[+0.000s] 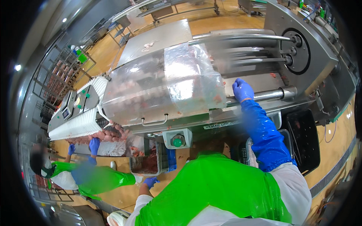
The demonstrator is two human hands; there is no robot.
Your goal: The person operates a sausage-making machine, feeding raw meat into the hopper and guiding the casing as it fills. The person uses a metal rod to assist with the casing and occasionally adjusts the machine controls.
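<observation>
My right hand, in a blue-violet glove and a long blue sleeve cover, is over the near steel bar of a large sausage machine. Its fingers are curled, and what is in them, if anything, is hidden. Beside the hand, a clear plastic cover with a plastic sheet draped over it hides most of the machine's inside. Down by my left side, my left hand, also gloved, hangs open with nothing in it, below a grey crate holding reddish meat.
At the left, a co-worker's gloved hand touches pale sausage links along a white ribbed conveyor. A green button sits on the machine's front. A black crate stands at the right. Racks line the left wall.
</observation>
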